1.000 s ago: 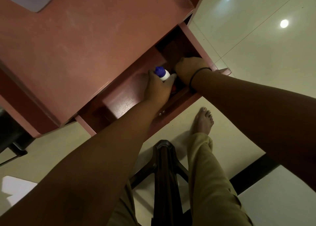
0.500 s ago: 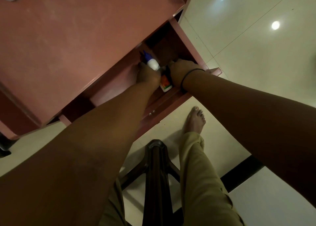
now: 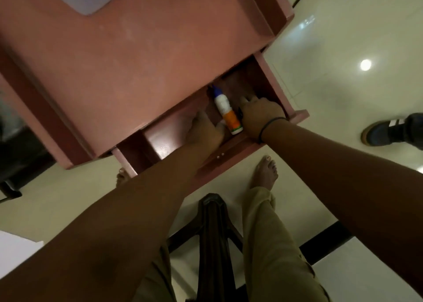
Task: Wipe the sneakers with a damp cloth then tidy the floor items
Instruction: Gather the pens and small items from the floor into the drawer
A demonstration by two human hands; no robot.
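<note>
One bottle [image 3: 227,111], with blue cap, white body and orange label, lies in the open drawer [image 3: 270,77]; its writing is too small to read. It lies between the two hands. The left hand [image 3: 202,131] rests flat beside it, fingers relaxed, holding nothing. The right hand [image 3: 261,115] lies just beside it; its grip I cannot tell. One sneaker [image 3: 389,130] stands on the floor [image 3: 343,38], well apart.

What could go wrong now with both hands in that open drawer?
Closing the reddish-brown wooden drawer now could pinch the left hand or right hand, as both are inside it. The white and orange bottle with a blue cap lies loose between them and may roll. The dark sneaker on the glossy floor could trip a step back.
</note>
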